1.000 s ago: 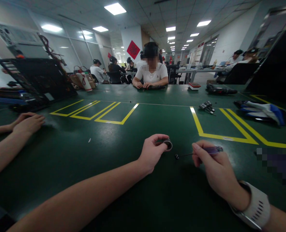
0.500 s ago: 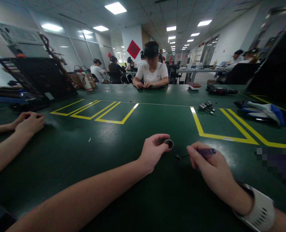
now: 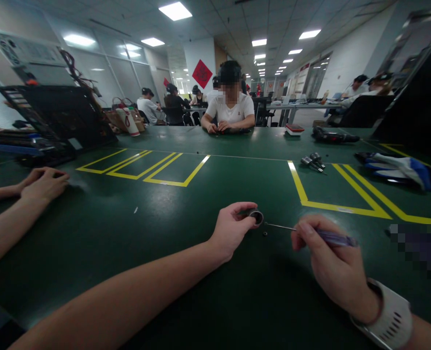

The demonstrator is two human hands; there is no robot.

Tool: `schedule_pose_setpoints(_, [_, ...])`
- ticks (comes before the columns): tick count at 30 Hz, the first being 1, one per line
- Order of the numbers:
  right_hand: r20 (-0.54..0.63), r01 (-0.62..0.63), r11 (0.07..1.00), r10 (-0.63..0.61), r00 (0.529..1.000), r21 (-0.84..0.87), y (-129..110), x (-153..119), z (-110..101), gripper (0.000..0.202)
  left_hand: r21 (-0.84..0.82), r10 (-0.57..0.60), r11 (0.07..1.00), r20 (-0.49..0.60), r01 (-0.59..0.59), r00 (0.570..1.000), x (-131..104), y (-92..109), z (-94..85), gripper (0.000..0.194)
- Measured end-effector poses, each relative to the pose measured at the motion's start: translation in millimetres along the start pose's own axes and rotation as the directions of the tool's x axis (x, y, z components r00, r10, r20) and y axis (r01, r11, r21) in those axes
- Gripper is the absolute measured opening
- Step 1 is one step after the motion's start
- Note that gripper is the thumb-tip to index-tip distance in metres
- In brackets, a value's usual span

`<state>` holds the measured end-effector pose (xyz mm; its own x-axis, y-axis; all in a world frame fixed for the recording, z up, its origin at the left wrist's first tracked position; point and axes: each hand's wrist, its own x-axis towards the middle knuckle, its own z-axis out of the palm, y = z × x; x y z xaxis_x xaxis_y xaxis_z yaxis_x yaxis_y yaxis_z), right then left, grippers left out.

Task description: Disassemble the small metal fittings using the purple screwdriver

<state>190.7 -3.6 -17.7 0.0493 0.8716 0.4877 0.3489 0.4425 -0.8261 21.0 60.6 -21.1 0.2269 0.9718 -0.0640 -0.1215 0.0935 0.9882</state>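
Note:
My left hand (image 3: 233, 228) grips a dark metal ring (image 3: 256, 217) between thumb and fingers, its round opening turned to the right. In my right hand (image 3: 326, 257), closed, is a thin screwdriver (image 3: 334, 237) with a purplish translucent handle. The shaft points left, and its tip is a short way right of the ring, apart from it. Below the tip, a tiny dark round part (image 3: 265, 234) lies on the green table (image 3: 200, 311). My fingers cover part of the ring and of the handle.
Another person's hands (image 3: 45, 184) rest on the table at the left. Across it sits a person in white (image 3: 230, 112). Metal bits (image 3: 313, 162), a power drill (image 3: 335, 135), a red-and-white box (image 3: 294, 130) and blue-white gloves (image 3: 401, 170) lie at the right. Yellow tape (image 3: 166, 182) marks the surface.
My right hand has moved right, drawing the screwdriver back, and its tip is now higher. The tiny round part, earlier at the tip, now lies apart from it. My left hand has barely moved.

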Motion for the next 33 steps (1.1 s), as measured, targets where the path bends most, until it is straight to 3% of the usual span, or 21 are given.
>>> schedule_pose_setpoints(7, [0.165,0.149,0.980,-0.127,0.978,-0.128,-15.5,1.0,3.4,0.018,-0.011,0.029,1.000,0.025,-0.028,0.999,1.8,-3.7,-0.9,0.031])
schedule_pose_setpoints(17, [0.243,0.286,0.929,-0.229,0.943,-0.236,-14.2,0.8,6.7,0.011,0.054,0.071,0.996,-0.005,-0.071,0.997,-1.1,0.2,1.8,0.025])
schedule_pose_setpoints(24, [0.283,0.365,0.897,-0.293,0.913,-0.248,-21.7,0.1,5.8,0.012,0.005,0.044,0.999,-0.034,-0.044,0.998,-2.1,0.4,4.2,0.023])
schedule_pose_setpoints(33, [0.316,0.391,0.878,-0.301,0.900,-0.276,-21.8,-1.4,6.8,0.013,0.015,0.064,0.998,-0.020,-0.064,0.998,-1.1,-1.4,2.9,0.023])
